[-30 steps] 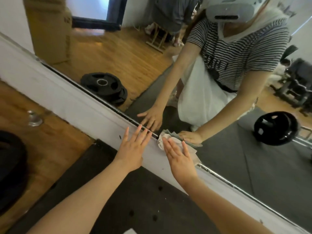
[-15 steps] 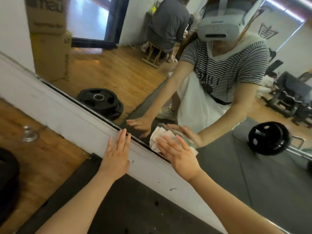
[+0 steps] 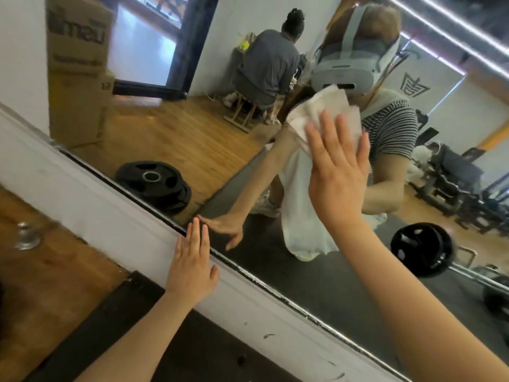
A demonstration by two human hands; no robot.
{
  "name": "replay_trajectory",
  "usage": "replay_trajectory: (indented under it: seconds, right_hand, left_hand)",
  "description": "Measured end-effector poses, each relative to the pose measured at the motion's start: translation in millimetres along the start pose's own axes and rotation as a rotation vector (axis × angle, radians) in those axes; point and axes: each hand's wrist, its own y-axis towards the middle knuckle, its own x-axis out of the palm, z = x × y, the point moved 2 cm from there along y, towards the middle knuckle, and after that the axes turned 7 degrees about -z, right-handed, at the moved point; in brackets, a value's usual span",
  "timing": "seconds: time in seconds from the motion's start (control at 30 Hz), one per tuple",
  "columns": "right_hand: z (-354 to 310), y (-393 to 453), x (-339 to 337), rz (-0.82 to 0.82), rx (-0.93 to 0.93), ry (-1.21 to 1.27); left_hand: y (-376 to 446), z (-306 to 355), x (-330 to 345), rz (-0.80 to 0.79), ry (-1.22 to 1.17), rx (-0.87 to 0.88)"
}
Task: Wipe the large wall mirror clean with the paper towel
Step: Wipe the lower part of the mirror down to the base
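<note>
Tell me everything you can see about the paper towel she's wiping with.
The paper towel is a white, crumpled, folded wad with a faint pinkish tint, soft and layered at its edges. It lies flat against the mirror glass, well above the lower frame. The right hand presses it there with straight, spread fingers covering its lower part; its upper corners stick out past the fingertips. Nothing else touches it.

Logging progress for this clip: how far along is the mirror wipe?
Under way; how much is done cannot be told. Right hand presses the towel flat against the mirror, well above its lower edge. Left hand rests open on the white ledge below. No wiped patch stands out on the glass, so most of it should be counted as left.
</note>
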Motion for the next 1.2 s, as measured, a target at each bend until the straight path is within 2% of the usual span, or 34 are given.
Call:
replay_trajectory:
  seconds: [0.13, 0.2, 0.43, 0.57, 0.73, 0.8, 0.97, 1.07, 1.2]
  right_hand:
    - [-24.0, -12.0, 13.7, -0.024, 0.150, -0.013]
    - [-38.4, -26.4, 21.4, -0.086, 0.134, 0.050]
    - [-107.5, -152.9, 69.4, -0.593, -0.188, 0.079]
    - [-138.0, -194.0, 78.7, -0.734, -0.136, 0.134]
    - [-155.2, -199.4, 75.7, -0.701, -0.036, 0.171]
    - [-149.7, -199.0, 76.0, -0.661, -0.082, 0.167]
    - [-113.7, -190.4, 75.4, -0.687, -0.377, 0.069]
    - [-99.6, -172.2, 69.1, -0.610, -0.380, 0.060]
    - [-84.1, -121.3, 57.4, -0.498, -0.326, 0.038]
  left_hand:
    - [-0.1, -3.2, 0.7, 0.018, -0.012, 0.012]
    - [-1.4, -4.2, 0.6, 0.033, -0.031, 0.015]
    - [-3.2, -5.3, -10.8, -0.065, -0.020, -0.001]
    - [-3.9, -6.2, -23.6, -0.156, -0.021, -0.004]
    - [-4.2, -3.4, -25.3, -0.198, -0.011, -0.046]
    - [-5.6, -2.9, -25.6, -0.193, -0.011, -0.050]
    - [-6.9, -9.7, -31.1, -0.124, -0.019, -0.108]
    - [-0.8, -11.8, -36.7, -0.071, -0.062, -0.119]
    - [2.9, -5.4, -42.9, -0.074, -0.076, -0.095]
